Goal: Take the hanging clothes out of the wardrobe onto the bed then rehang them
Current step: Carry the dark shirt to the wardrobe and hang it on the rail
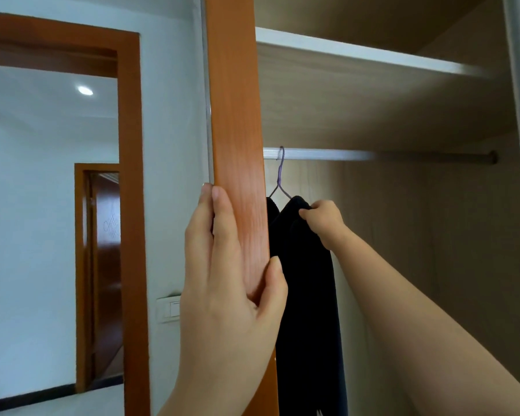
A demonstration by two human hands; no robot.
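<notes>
A black garment (308,280) hangs on a purple wire hanger (279,175) hooked over the silver rail (342,154) at the wardrobe's left end. My right hand (323,222) reaches in and pinches the garment at its right shoulder. My left hand (225,265) grips the edge of the orange wooden wardrobe door (234,115), fingers wrapped around its left side and thumb on its right edge. The garment's left part is hidden behind the door. The bed is out of view.
A white shelf (357,55) spans the wardrobe above the rail. The rail to the right of the hanger carries nothing. An orange-framed doorway (129,175) and a wall switch (168,309) lie to the left.
</notes>
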